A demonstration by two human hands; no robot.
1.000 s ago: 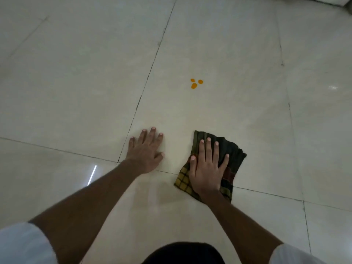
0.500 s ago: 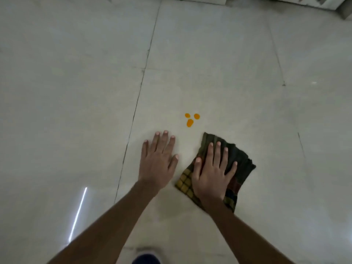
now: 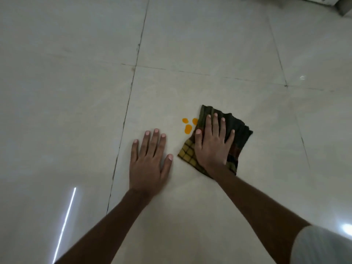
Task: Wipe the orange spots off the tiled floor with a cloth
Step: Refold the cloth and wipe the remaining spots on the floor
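Note:
Three orange spots (image 3: 188,128) sit close together on a pale floor tile (image 3: 171,96). A folded dark checked cloth (image 3: 238,130), yellow at its near left corner, lies flat on the floor just right of them; its left edge touches the rightmost spot. My right hand (image 3: 211,143) presses flat on the cloth with fingers spread. My left hand (image 3: 148,161) rests flat on the bare tile, left of and nearer than the spots, holding nothing.
Dark grout lines (image 3: 131,86) run between large glossy tiles. A bright light streak (image 3: 64,223) reflects at the lower left. A pale step or ledge (image 3: 341,4) shows at the top right corner. A white sleeve (image 3: 322,246) is at the bottom right.
Both hands have moved forward across the floor. The cloth slid under my right hand up to the spots, from below them to touching the rightmost one.

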